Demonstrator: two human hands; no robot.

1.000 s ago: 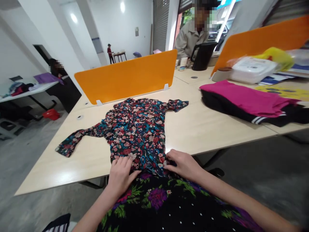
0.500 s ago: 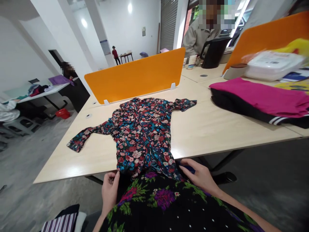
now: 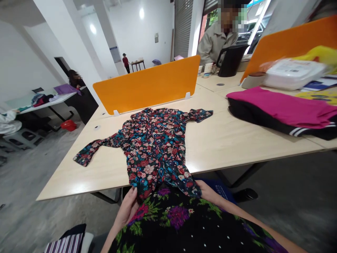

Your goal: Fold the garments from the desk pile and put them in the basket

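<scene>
A floral shirt (image 3: 155,147) in dark, red, blue and pink lies front up on the pale table (image 3: 221,140), collar toward the far side and sleeves spread out. Its bottom hem hangs over the near table edge against my own flowered black clothing. At the hem's left corner, my left hand (image 3: 128,205) is closed, thumb against the cloth. My right hand (image 3: 207,192) reaches to the hem's right corner. Its fingers are hidden beneath the fabric, so their grip does not show.
An orange divider (image 3: 147,86) stands behind the shirt. To the right lie folded pink and black clothes (image 3: 281,107), near a white plastic box (image 3: 293,72) and a black pitcher (image 3: 231,61). A person in a grey jacket (image 3: 210,40) is beyond. Striped cloth (image 3: 64,243) sits low at left.
My left hand has moved slightly right, its thumb now at the shirt's hem. The right hand has gone left under the hem, hiding its fingers. A blue bag below the table shows more.
</scene>
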